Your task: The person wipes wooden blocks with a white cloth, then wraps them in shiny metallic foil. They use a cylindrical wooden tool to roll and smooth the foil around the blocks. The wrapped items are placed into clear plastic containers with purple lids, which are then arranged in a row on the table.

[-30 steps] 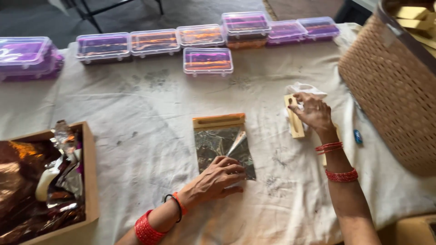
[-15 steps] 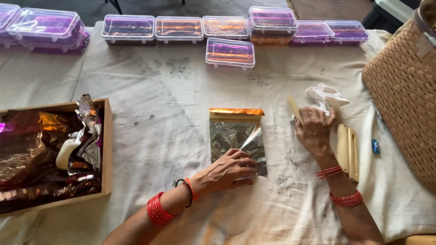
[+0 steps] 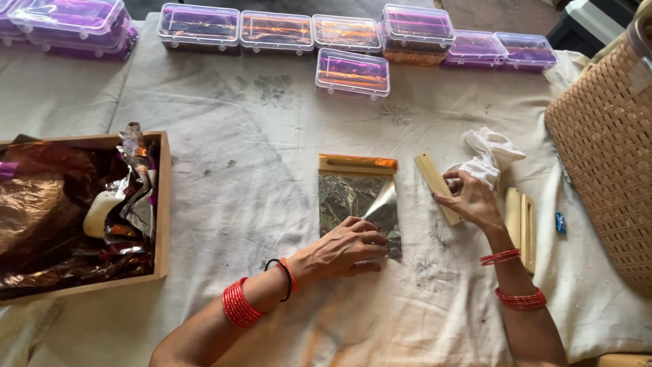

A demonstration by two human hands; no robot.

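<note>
Near the middle of the cloth-covered table point(image 3: 224, 122), the left hand point(image 3: 343, 248) presses its fingers flat on the silver foil sheet point(image 3: 356, 204) (one corner curls up). Her right hand point(image 3: 472, 200) grips a wooden stick point(image 3: 436, 180); steady pressure should keep the foil from slipping, I'd judge.

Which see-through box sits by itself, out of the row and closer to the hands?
The purple-lidded box in the middle. It sits in front of the row of boxes, nearer the foil sheet, while the others line the table's far edge.
</note>
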